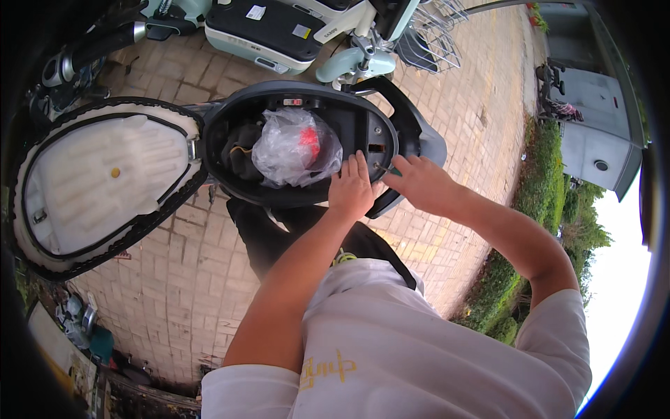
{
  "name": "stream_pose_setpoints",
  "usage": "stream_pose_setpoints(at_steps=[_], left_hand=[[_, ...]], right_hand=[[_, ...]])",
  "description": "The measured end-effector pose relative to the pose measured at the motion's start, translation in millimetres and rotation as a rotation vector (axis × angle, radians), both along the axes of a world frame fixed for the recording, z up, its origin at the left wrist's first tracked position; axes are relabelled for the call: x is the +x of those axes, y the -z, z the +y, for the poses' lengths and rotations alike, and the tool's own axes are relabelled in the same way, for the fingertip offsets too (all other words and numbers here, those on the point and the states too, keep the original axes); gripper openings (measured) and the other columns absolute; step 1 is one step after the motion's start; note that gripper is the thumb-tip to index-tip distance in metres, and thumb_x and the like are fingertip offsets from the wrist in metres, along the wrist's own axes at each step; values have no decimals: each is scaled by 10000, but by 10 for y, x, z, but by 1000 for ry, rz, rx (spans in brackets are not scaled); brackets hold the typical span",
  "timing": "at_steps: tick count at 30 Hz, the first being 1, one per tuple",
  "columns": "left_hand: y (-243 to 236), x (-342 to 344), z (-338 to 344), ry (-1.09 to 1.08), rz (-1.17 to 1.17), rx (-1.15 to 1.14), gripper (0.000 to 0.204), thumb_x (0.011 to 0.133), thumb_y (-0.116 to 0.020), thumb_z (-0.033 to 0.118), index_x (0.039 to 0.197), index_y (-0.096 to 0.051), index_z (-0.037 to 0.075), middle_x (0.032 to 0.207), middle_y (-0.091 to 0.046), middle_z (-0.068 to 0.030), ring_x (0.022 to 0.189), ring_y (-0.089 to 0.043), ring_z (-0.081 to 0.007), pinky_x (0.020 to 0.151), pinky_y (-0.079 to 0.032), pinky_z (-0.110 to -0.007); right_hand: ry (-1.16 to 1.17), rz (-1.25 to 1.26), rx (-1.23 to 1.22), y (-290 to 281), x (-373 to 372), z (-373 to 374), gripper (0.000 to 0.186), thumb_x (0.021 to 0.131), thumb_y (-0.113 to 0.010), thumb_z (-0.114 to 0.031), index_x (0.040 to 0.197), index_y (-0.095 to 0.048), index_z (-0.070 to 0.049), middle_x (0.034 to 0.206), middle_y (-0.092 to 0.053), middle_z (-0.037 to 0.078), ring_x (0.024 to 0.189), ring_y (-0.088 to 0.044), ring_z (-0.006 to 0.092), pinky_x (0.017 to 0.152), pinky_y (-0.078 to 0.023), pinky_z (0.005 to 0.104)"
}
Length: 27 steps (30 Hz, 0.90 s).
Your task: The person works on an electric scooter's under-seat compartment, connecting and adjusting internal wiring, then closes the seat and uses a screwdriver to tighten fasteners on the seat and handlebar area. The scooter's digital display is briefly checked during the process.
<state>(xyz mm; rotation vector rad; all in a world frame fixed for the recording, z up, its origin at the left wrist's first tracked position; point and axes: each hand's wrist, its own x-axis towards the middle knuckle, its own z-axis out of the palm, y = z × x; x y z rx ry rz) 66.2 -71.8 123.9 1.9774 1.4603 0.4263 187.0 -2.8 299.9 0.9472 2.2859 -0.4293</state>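
Note:
In front of me a black scooter's under-seat storage bin (342, 105) lies exposed, its seat (105, 178) swung up and over to the left, pale underside showing. My right hand (422, 185) grips a screwdriver (395, 171) with a green handle. Its shaft points at the panel at the bin's right end, close to a screw and below a rectangular latch slot (377, 148). My left hand (354, 187) lies on the bin's near rim, fingers stretched out beside the panel. A clear plastic bag (296, 148) with a red patch fills the middle of the bin.
Dark cloth-like stuff (242, 150) sits left of the bag. Other scooters (265, 35) stand close along the far side, one with a wire basket (436, 35). Brick paving (174, 300) surrounds the scooter; a hedge (534, 202) runs on the right. Assorted items (80, 321) crowd the lower left.

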Motion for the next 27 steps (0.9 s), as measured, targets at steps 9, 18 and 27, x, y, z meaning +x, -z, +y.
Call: stream_pose_setpoints(at_steps=[9, 18, 27], left_hand=[[-19, -44, 58, 21, -92, -161, 889, 874, -625, 489, 1481, -279, -60, 1407, -443, -188, 1254, -495, -288, 946, -455, -479], [-66, -69, 102, 43, -74, -179, 888, 873, -620, 505, 1474, -294, -61, 1403, -449, -184, 1256, -496, -288, 948, -454, -469], [-68, -95, 103, -5, -142, -202, 899, 852, -640, 513, 1486, -290, -21, 1389, -454, -190, 1243, -511, -315, 960, -440, -461]], right_hand=[[1892, 408, -586, 244, -96, 43, 331, 849, -756, -244, 974, -592, 14, 677, -521, 39, 465, -462, 113, 384, -346, 273], [-26, -205, -98, 24, -145, 142, 305, 739, -695, -149, 1040, -648, -126, 960, -567, 107, 810, -647, 283, 660, -519, 421], [1002, 199, -86, 256, -41, 34, 261, 826, -706, -250, 981, -639, -50, 925, -639, 184, 776, -633, 292, 663, -522, 418]])
